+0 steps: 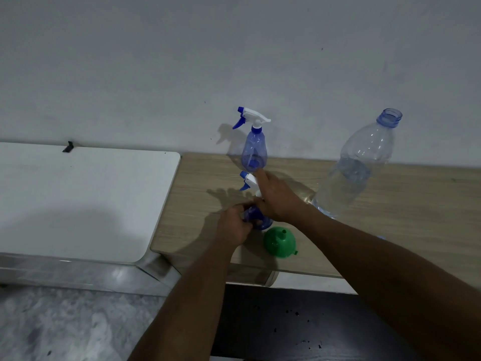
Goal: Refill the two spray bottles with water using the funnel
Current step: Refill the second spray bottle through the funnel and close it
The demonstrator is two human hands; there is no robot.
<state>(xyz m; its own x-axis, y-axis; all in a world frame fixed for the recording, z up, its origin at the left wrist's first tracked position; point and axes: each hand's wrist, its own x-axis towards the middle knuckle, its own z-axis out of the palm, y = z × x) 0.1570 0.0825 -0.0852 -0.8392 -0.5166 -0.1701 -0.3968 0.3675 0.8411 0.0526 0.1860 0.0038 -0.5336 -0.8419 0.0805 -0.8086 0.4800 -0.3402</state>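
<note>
**Both hands on the near spray bottle, funnel beside it**

Two bare forearms reach in from the bottom edge, and they hide much of what the hands are working on. The green funnel (279,241) sits mouth down on the wooden counter (406,204) near its front edge, spout pointing up, just beside the near spray bottle (256,220).

Only slivers of that bottle's blue body show, so its contents cannot be made out. The left hand (234,225) is curled round the body. The right hand (276,199) seems to be clamped round the neck under the white and blue trigger head (248,179), with its forefinger stretched upward.

To the right stands a large clear water bottle (359,165), uncapped, with water in its lower part. Its base is cut off by the right forearm.

Behind the hands, the far spray bottle (253,149) stands upright against the wall (156,61), trigger head fitted. Whether it holds any water is hard to tell.

A white surface (78,199) adjoins the counter on the left.
</note>
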